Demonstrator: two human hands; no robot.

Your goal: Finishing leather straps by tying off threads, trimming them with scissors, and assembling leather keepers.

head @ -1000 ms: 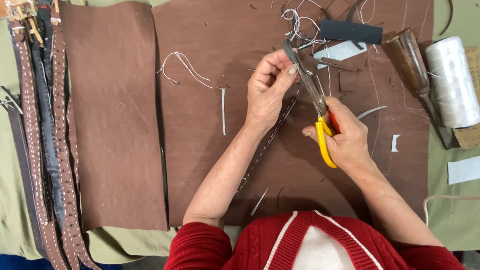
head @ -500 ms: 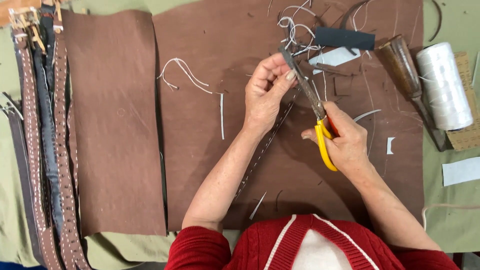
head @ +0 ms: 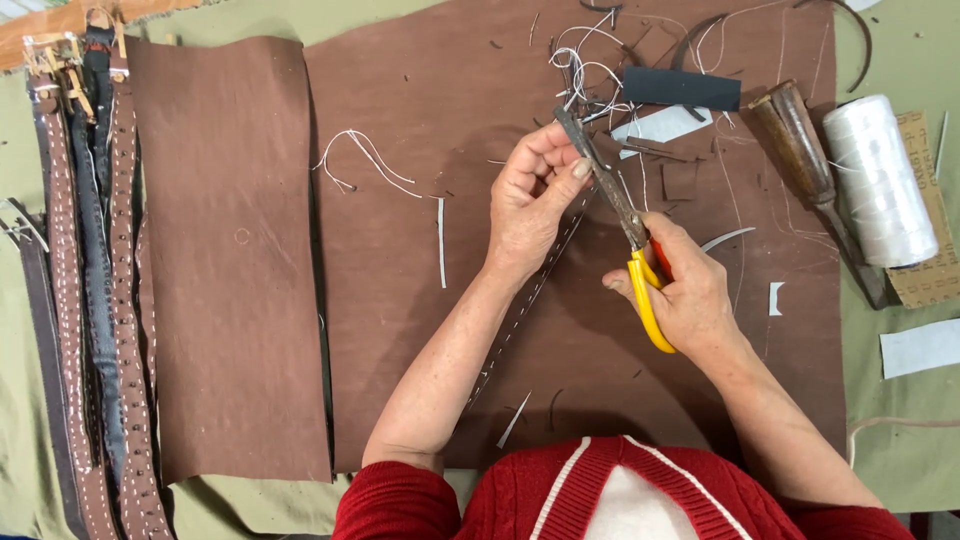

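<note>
Right hand [head: 690, 295] wrapped tight around the yellow handles of a pair of scissors [head: 615, 205], dark blades angled up and away toward the tangle of white thread [head: 585, 70] near the far edge of the big brown leather sheet [head: 420, 330]. Left hand [head: 530, 200] closed in a pinch, thumb and fingertips right at the blades, gripping the top end of a narrow brown stitched strap [head: 525, 305]. Strap running from that pinch diagonally down across the leather sheet, passing under the left wrist and forearm, white stitch line showing along its edge. Both hands over the middle of the leather sheet, close together, scissors between them. On the sheet's far right edge, a wooden-handled awl [head: 800, 160] lying at a slant, a spool of white thread [head: 880, 180] just beyond it, off the sheet. Near the far edge, a black rectangular strip [head: 682, 88]. Left of the sheet, a second brown leather panel [head: 225, 250], then a row of finished belts [head: 90, 300]. Short white thread offcuts scattered across the sheet.
</note>
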